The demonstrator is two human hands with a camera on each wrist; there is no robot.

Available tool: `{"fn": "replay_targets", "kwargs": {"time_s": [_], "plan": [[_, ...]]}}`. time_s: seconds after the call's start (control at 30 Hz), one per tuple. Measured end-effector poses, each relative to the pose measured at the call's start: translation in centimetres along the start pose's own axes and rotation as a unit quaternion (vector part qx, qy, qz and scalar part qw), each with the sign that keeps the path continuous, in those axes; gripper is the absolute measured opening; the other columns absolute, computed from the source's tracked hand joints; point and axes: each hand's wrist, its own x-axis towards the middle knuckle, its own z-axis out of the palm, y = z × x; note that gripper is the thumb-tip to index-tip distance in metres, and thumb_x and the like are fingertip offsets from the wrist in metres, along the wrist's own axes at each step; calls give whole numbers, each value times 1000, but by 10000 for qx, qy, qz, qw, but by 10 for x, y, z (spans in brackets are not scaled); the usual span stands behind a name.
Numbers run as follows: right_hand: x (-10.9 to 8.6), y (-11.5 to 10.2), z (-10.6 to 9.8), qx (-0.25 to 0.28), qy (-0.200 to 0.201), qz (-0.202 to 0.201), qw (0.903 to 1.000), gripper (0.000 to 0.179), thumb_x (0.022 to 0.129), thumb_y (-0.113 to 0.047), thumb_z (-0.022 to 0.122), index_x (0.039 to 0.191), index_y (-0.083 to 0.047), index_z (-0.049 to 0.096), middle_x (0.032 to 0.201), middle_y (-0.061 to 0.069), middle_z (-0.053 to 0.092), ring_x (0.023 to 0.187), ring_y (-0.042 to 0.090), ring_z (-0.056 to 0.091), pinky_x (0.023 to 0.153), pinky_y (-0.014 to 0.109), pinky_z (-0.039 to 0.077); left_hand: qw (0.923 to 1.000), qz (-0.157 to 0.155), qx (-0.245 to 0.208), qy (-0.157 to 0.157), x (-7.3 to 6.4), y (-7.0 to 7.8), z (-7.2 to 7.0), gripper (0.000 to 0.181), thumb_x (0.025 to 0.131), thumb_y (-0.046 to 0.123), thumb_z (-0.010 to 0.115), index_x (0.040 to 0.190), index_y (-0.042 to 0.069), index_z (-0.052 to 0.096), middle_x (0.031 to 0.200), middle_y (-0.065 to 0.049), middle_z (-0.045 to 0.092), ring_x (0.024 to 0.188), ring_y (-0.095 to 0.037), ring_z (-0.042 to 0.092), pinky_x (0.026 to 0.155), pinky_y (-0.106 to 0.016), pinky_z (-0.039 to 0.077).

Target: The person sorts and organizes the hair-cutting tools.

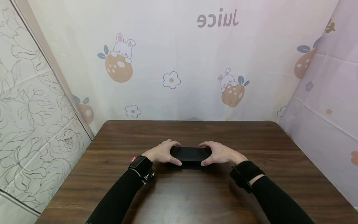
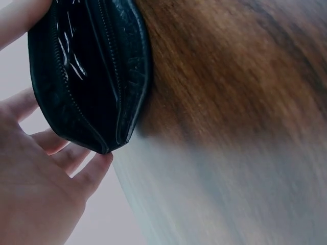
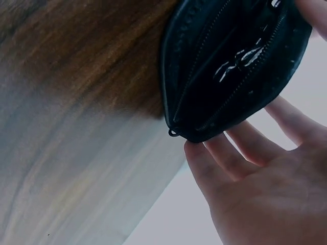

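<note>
A black zippered case (image 1: 190,154) lies crosswise on the brown wooden table, held at both ends. My left hand (image 1: 164,151) grips its left end, thumb on the near side and fingers on the far side. At the right end my right hand (image 1: 219,152) holds it the same way. In the left wrist view the case (image 2: 135,66) shows two rows of zipper teeth standing apart, with a dark gap and shiny lines between them. The right wrist view shows the other end of the case (image 3: 176,71), with a small loop at its tip. What the case contains cannot be made out.
The wooden table (image 1: 184,193) reaches back to a pale curtain (image 1: 173,46) printed with rabbits, fruit and flowers. A flower-patterned panel (image 1: 36,102) stands along the left side. More printed curtain (image 1: 330,130) hangs on the right.
</note>
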Motion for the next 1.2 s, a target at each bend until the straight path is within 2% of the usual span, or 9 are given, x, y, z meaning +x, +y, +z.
{"fn": "replay_targets", "kwargs": {"time_s": [0.23, 0.5, 0.67, 0.9, 1.2], "plan": [[2, 2, 4, -196, 108, -32, 9997, 83, 78, -45, 84, 146, -10, 51, 140, 9, 54, 121, 28, 48, 102, 54, 40, 9995, 114, 282, 83, 1, 2, 3, 82, 78, 46, 86, 147, 18, 52, 140, -11, 48, 129, -30, 43, 106, -50, 38], [-1, -1, 5, -330, 155, 42, 9993, 81, 79, -41, 85, 147, -11, 51, 141, 10, 52, 124, 30, 46, 102, 55, 39, 9978, 80, 654, 117, 2, 6, 6, 87, 78, 45, 87, 150, 18, 49, 138, -12, 47, 125, -31, 45, 103, -47, 41], [-1, -1, 8, -420, 189, 55, 9989, 82, 78, -41, 86, 146, -10, 52, 140, 11, 53, 122, 29, 49, 100, 53, 41, 9927, 131, 1194, 116, 5, 11, 10, 89, 78, 46, 86, 152, 17, 47, 137, -11, 49, 122, -30, 46, 103, -47, 40], [0, 1, 10, -503, 220, 98, 9984, 86, 75, -44, 87, 145, -8, 52, 138, 11, 54, 117, 27, 50, 97, 50, 43, 9857, 110, 1677, 117, 12, 22, 19, 89, 78, 52, 84, 150, 14, 47, 144, -8, 52, 132, -28, 47, 110, -49, 36], [0, 2, 9, -656, 165, 76, 9977, 88, 76, -47, 86, 146, -6, 52, 139, 11, 52, 120, 28, 50, 97, 49, 43, 9773, 69, 2115, 122, 19, 31, 22, 83, 80, 51, 83, 147, 18, 50, 137, -6, 57, 120, -25, 54, 103, -43, 43]]}}
